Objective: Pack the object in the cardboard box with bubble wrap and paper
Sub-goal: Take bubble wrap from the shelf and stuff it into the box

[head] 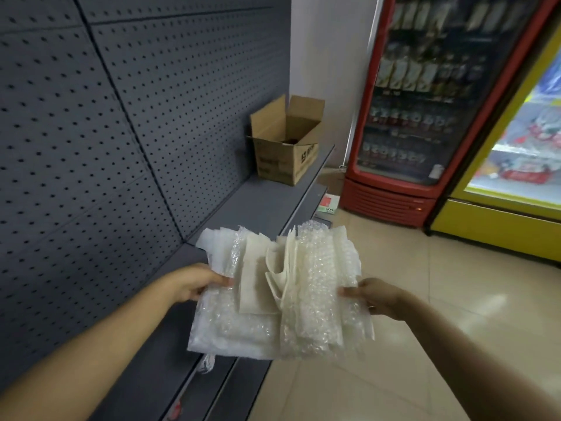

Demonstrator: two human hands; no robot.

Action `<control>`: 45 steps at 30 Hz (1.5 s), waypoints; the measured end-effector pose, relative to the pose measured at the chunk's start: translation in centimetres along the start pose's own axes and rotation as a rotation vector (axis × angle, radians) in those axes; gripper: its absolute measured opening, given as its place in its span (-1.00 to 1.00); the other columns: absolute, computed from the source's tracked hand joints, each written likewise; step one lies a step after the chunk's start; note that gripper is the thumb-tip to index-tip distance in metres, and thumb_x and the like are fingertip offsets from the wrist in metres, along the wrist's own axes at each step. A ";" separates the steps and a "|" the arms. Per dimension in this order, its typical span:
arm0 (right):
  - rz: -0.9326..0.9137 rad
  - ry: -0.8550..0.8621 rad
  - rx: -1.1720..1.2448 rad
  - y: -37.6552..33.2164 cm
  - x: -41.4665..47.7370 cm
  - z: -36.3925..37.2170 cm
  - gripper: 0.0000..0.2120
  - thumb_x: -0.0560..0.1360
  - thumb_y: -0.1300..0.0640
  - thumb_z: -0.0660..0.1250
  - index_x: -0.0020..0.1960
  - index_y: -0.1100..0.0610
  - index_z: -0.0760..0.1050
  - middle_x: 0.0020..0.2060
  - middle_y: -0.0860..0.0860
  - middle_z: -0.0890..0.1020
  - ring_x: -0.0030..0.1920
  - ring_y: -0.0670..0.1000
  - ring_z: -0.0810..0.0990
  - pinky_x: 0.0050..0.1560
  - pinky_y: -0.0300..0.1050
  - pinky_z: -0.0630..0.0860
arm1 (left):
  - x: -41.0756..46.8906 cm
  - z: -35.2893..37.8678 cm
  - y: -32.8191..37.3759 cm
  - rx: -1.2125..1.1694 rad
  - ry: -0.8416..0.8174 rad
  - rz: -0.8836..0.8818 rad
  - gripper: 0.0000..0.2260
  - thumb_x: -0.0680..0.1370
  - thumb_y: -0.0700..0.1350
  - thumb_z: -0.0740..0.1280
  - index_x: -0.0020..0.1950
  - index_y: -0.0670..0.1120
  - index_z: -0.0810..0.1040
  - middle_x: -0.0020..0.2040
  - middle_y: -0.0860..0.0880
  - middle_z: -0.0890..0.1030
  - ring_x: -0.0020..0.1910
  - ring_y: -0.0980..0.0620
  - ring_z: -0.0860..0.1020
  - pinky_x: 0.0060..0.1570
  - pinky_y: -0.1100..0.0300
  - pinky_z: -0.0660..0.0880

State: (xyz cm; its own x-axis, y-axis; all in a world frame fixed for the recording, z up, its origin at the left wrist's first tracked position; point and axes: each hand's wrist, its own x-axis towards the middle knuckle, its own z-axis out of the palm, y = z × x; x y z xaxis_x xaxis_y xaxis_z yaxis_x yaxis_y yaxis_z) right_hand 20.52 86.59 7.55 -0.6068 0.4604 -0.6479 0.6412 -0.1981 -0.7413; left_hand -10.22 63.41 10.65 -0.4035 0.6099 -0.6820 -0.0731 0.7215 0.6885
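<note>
Cardboard box (pixel 285 141) open on shelf (pixel 261 205) | red fridge (pixel 425 117) beside | path clear

- I hold a bundle of bubble wrap (pixel 315 287) and folded paper sheets (pixel 258 278) between both hands, well short of the cardboard box (pixel 283 150).
- My left hand (pixel 197 282) grips the bundle's left edge; my right hand (pixel 372 296) grips its right edge.
- The box stands open on a grey shelf (pixel 258 205), flaps up, against the pegboard wall (pixel 106 132).
- Right of the box stands a red drinks fridge (pixel 425 117).
</note>
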 end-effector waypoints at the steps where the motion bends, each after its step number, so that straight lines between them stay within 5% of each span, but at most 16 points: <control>1: 0.012 0.007 -0.001 -0.1 0.7 -1.1 -0.37 0.28 -0.10 0.55 0.23 0.18 0.50 0.09 0.07 0.67 0.08 0.08 0.66 0.13 0.00 0.60 | 1.0 0.3 1.0 0.010 -0.012 -0.002 -0.69 0.42 -0.16 0.49 0.14 -0.13 0.58 0.06 -0.12 0.68 -0.01 -0.04 0.63 -0.11 0.12 0.56; 8: 0.048 0.015 0.023 -2.7 7.5 -6.8 -0.38 0.30 -0.08 0.53 0.24 0.20 0.49 0.08 0.07 0.67 0.06 0.07 0.66 0.04 -0.09 0.61 | 9.3 -0.3 7.5 0.037 -0.063 -0.001 -0.67 0.42 -0.13 0.49 0.17 -0.11 0.58 0.05 -0.08 0.69 0.04 -0.03 0.64 -0.07 0.11 0.56; 12: 0.053 0.016 0.003 -5.1 11.9 -9.4 -0.27 0.12 -0.17 0.58 0.15 0.19 0.53 0.04 0.09 0.69 0.03 0.08 0.68 -0.05 -0.11 0.62 | 13.9 -0.6 10.7 0.036 -0.042 -0.005 -0.67 0.41 -0.13 0.49 0.16 -0.09 0.58 0.07 -0.07 0.68 0.06 -0.03 0.62 0.02 0.08 0.54; 18: 0.070 -0.018 -0.038 -8.9 17.9 -12.2 -0.58 0.32 -0.03 0.53 0.05 0.18 0.53 -0.04 0.08 0.68 -0.05 0.06 0.68 -0.20 -0.19 0.60 | 18.8 -0.9 13.4 0.047 -0.008 -0.056 -0.60 0.36 -0.07 0.53 0.17 -0.06 0.58 0.10 -0.06 0.67 0.11 -0.04 0.60 0.27 -0.07 0.44; 26: -0.020 -0.268 -0.254 -18.9 27.2 -13.5 -0.58 0.38 0.01 0.49 0.16 0.12 0.49 -0.04 0.00 0.67 -0.08 -0.02 0.67 -0.25 -0.25 0.63 | 20.2 -2.7 13.8 -0.165 0.157 -0.124 -0.47 0.30 0.00 0.57 0.23 -0.02 0.54 0.14 -0.04 0.65 0.14 -0.03 0.59 0.21 -0.08 0.50; 31: -0.119 -0.335 -0.513 -24.4 32.8 -12.3 -0.47 0.37 -0.09 0.48 0.23 0.18 0.53 0.11 0.06 0.65 0.07 0.07 0.64 0.15 -0.02 0.56 | 19.6 -2.9 13.7 -0.272 0.319 -0.116 -0.57 0.39 -0.05 0.51 0.23 0.02 0.53 0.13 -0.04 0.63 0.13 -0.03 0.58 0.13 -0.04 0.55; 37: -0.228 -0.345 -0.632 -28.3 38.2 -8.6 -0.65 0.38 -0.04 0.48 -0.04 0.25 0.63 -0.09 0.08 0.68 -0.09 0.04 0.64 -0.14 -0.17 0.54 | 21.3 -3.0 10.3 -0.538 0.428 -0.175 -0.25 0.21 0.05 0.56 0.36 -0.02 0.42 0.22 -0.02 0.58 0.20 -0.02 0.53 0.18 0.01 0.52; 41: -0.247 -0.326 -0.703 -29.7 41.7 -6.9 -0.55 0.39 -0.07 0.47 0.04 0.30 0.59 -0.01 0.17 0.67 -0.01 0.12 0.64 0.07 0.00 0.54 | 23.3 -3.2 9.5 -0.658 0.436 -0.157 -0.40 0.31 -0.03 0.55 0.32 -0.05 0.48 0.18 -0.03 0.62 0.17 -0.01 0.57 0.17 0.04 0.54; 45: -0.239 -0.352 -0.715 -31.2 44.1 -6.4 -0.53 0.39 -0.08 0.47 0.07 0.29 0.58 0.03 0.19 0.66 0.02 0.14 0.63 0.10 0.03 0.54 | 23.9 -3.2 10.3 -0.738 0.467 -0.137 -0.52 0.43 -0.06 0.49 0.31 -0.04 0.46 0.15 -0.01 0.62 0.09 0.07 0.59 -0.15 0.29 0.59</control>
State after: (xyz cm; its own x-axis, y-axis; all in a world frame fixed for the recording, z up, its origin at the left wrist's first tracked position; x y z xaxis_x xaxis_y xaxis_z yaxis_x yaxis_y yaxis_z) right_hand -23.26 118.64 3.20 -0.7998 0.0988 -0.5920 0.5478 0.5230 -0.6529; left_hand -23.52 84.32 2.22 -0.6676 0.2211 -0.7109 -0.6529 0.2849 0.7018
